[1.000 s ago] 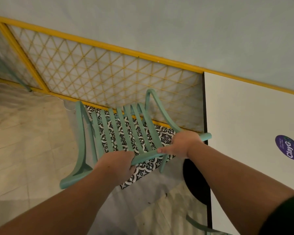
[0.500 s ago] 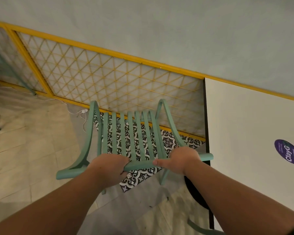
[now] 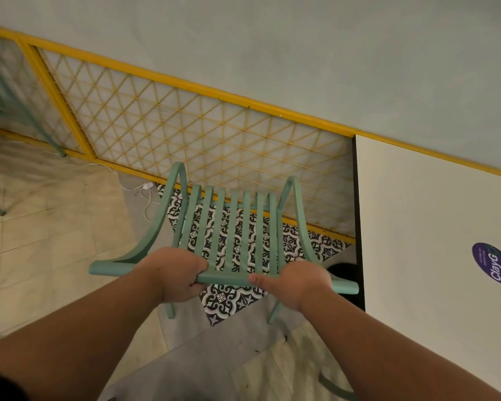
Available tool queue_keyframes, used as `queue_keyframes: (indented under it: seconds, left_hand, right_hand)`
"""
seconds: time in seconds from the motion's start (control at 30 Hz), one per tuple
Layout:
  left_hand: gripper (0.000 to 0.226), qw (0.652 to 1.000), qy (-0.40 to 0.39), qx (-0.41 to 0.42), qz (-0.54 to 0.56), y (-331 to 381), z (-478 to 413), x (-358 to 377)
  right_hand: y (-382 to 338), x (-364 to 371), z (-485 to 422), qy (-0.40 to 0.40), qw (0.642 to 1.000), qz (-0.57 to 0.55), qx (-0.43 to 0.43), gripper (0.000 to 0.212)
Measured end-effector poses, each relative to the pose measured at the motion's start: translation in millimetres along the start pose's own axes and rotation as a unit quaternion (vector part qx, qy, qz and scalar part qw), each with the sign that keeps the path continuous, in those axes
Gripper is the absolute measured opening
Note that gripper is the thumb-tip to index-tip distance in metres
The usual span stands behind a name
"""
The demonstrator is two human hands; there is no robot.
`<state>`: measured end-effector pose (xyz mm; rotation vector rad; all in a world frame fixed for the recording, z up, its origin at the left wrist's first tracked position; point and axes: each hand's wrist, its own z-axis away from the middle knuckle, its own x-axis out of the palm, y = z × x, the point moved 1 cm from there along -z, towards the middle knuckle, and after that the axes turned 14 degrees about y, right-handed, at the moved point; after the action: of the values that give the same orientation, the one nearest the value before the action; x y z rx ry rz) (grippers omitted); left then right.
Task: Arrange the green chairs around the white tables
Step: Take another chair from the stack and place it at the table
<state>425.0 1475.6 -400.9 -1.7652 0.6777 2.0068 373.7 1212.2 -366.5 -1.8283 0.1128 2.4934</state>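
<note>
- Since one second ago, the green chair [image 3: 232, 227] has turned: its top rail, which then slanted up to the right, now lies almost level across the view. The right end of the rail sits slightly lower.
- Both hands have stayed on the top rail through this turn.
- Legible marking: a round purple sticker [image 3: 492, 263] on the white table [image 3: 431, 198] carries the white letters "ClayG". The smaller print on it is too fine to read.
- Chair orientation: the long axis of the top rail runs left to right. The back slats and both curved arms run away from the person toward the yellow lattice panel [image 3: 185, 125], so the chair fronts that panel.
- Chair location: it stands over the black-and-white patterned tiles [image 3: 232, 299], just beside the left edge of the white table. The right end of the rail is close to the table edge; contact cannot be confirmed.
- Left hand [image 3: 174, 272]: fingers wrapped over the top rail left of its centre, clamped on it.
- Right hand [image 3: 301, 280]: fingers curled over the far side of the rail right of its centre. The thumb lies along the near face, pointing left.
- A white cable and plug [image 3: 145, 190] lie on the floor by the foot of the panel, left of the chair.
</note>
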Motion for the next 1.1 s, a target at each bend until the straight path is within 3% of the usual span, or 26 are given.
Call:
queue_keyframes:
  seconds: [0.2,0.5,0.67,0.77,0.87,0.93,1.03,1.1]
  left_hand:
    - [0.038,1.0,-0.009,0.011,-0.007,-12.0,0.3,-4.7]
    - [0.037,0.999,-0.007,-0.002,-0.044,-15.6,0.6,-6.1]
    - [0.028,0.995,-0.029,-0.034,-0.085,-2.3,0.3,-11.9]
    - [0.037,0.99,-0.011,-0.081,-0.118,16.7,-1.4,-17.9]
    - [0.047,0.994,0.04,-0.096,-0.024,53.0,-8.8,-17.3]
    - [0.042,0.996,0.032,-0.083,0.026,79.5,-14.7,-13.5]
    - [0.031,0.996,0.019,-0.091,-0.005,94.4,-28.4,-5.6]
    - [0.021,0.995,-0.017,-0.101,-0.013,90.9,-39.6,-3.0]
  right_hand:
    - [-13.3,0.1,2.3,-0.001,1.0,-0.007,0.021,0.099]
    - [-10.0,3.7,-0.2,0.014,0.998,-0.067,0.001,0.099]
    - [22.1,10.5,7.7,0.064,0.969,-0.239,-0.025,0.037]
    - [41.1,14.1,13.7,0.12,0.948,-0.293,-0.011,0.024]
    - [61.9,10.3,11.8,0.128,0.958,-0.257,-0.016,0.033]
    - [69.5,3.6,8.9,0.095,0.971,-0.219,-0.022,0.046]
    - [70.1,-2.8,-0.9,0.058,0.995,-0.045,-0.063,0.081]
    - [69.0,-2.0,-9.6,0.026,0.996,0.018,-0.085,0.092]
